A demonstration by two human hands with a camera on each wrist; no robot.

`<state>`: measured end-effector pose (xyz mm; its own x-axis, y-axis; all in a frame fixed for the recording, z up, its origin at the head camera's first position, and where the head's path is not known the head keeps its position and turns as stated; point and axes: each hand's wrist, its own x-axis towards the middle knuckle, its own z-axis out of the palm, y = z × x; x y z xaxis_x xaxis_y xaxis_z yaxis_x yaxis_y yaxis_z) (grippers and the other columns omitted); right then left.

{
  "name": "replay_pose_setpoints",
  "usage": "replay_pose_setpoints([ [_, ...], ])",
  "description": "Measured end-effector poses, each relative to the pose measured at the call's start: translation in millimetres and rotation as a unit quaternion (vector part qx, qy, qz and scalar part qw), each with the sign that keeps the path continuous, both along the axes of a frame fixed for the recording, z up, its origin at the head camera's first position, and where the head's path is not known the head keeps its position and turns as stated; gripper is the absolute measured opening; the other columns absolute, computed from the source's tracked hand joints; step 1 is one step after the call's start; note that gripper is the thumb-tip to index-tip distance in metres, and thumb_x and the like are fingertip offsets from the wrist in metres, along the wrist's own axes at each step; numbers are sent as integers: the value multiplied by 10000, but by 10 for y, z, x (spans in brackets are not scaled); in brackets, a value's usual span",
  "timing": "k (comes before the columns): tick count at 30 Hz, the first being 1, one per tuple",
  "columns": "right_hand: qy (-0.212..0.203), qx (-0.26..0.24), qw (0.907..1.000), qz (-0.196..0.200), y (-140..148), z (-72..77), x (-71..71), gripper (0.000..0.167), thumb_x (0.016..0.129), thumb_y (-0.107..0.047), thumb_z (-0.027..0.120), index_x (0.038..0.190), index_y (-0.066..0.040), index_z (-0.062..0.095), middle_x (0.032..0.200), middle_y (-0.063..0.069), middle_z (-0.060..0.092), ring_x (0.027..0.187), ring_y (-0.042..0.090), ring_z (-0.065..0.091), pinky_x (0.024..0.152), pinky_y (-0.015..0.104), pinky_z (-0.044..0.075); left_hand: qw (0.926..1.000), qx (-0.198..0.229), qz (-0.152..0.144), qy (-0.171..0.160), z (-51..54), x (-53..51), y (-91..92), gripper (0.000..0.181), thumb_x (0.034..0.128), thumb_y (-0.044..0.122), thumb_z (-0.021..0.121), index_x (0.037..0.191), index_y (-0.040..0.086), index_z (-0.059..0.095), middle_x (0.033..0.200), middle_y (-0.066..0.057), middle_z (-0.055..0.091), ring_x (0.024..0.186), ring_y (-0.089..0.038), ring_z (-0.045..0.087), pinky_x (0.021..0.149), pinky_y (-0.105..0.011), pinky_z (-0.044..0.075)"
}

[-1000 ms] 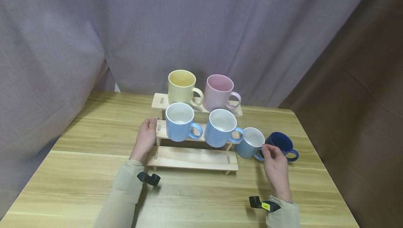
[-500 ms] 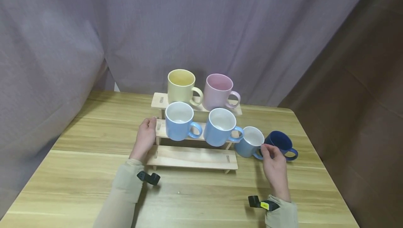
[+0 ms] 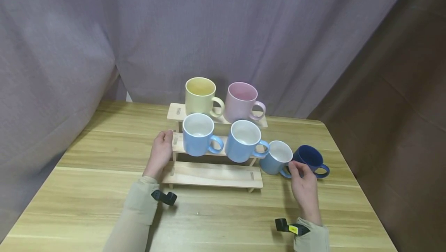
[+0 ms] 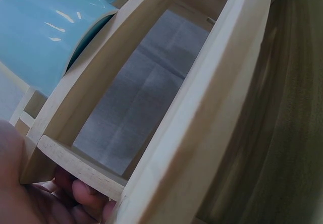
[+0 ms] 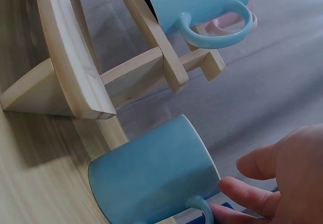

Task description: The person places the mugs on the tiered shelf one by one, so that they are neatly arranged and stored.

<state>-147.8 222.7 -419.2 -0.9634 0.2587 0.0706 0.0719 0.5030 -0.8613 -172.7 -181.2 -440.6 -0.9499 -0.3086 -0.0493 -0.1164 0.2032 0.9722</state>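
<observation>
While the left hand (image 3: 160, 153) steadies the wooden rack (image 3: 212, 174) by the left end of its middle shelf, with fingers curled behind the side piece, the right hand (image 3: 306, 188) is at the light blue mug (image 3: 271, 163) on the table (image 3: 223, 221). That mug stands upright just beside the rack's right end, its white inside facing up. In the right wrist view the thumb is apart from the mug, one fingertip seems to touch its rim, and another finger lies by the handle (image 5: 203, 208); whether that finger passes behind the handle I cannot tell.

The mug looks like glazed ceramic: probably stiff, fairly heavy for its size, slick on the outside and liable to chip if knocked. Its handle should give the surest hold, with the thumb pressed on top; a pinch at the rim alone could let it tilt. The dark blue mug (image 3: 310, 157) sits close behind the right hand, leaving little room for fingers on that side. The rack looks light and thin, so it could shift if bumped, and two more light blue mugs (image 3: 197, 143) rest on its middle shelf.
</observation>
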Motion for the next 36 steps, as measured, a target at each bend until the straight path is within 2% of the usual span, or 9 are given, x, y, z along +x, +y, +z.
replay_pose_setpoints([
  [4, 21, 44, 10000, 27, 10, -11, 3, 473, 1028, -337, 467, 1264, 69, 529, 1272, 250, 542, 1292, 364, 428, 1075, 505, 308, 10000, 9, -12, 0, -2, 4, 1, 484, 1056, 413, 297, 1122, -10, 520, 844, -106, 460, 722, -228, 451, 630, -342, 420],
  [13, 7, 58, 10000, 38, 18, -23, 12, 472, 1029, -331, 465, 1272, 69, 524, 1285, 251, 535, 1283, 358, 431, 1064, 497, 319, 10000, -53, 53, -41, -7, -8, 11, 493, 1056, 415, 298, 1127, -14, 532, 931, -143, 514, 849, -268, 492, 718, -353, 424],
  [22, -32, 47, 10000, -1, 21, -24, 16, 455, 1027, -324, 475, 1260, 63, 533, 1284, 240, 541, 1289, 342, 431, 1070, 482, 320, 10000, -14, 60, 10, 1, -2, 14, 465, 1059, 396, 305, 1094, -12, 525, 854, -109, 477, 752, -229, 466, 657, -339, 419],
  [29, 36, 41, 10000, -33, 17, -26, 35, 438, 1025, -314, 487, 1235, 66, 545, 1275, 254, 547, 1276, 352, 440, 1073, 482, 310, 10000, -74, 58, 7, 3, 6, 14, 472, 1059, 397, 301, 1102, -16, 525, 865, -113, 482, 771, -234, 470, 672, -342, 420],
  [36, 75, 21, 10000, -45, 20, -42, 40, 430, 1025, -306, 488, 1227, 69, 550, 1251, 253, 557, 1239, 340, 464, 1031, 453, 338, 10000, -26, 34, 29, 4, 5, 12, 470, 1059, 398, 304, 1104, -13, 526, 825, -95, 475, 710, -210, 464, 634, -332, 423],
])
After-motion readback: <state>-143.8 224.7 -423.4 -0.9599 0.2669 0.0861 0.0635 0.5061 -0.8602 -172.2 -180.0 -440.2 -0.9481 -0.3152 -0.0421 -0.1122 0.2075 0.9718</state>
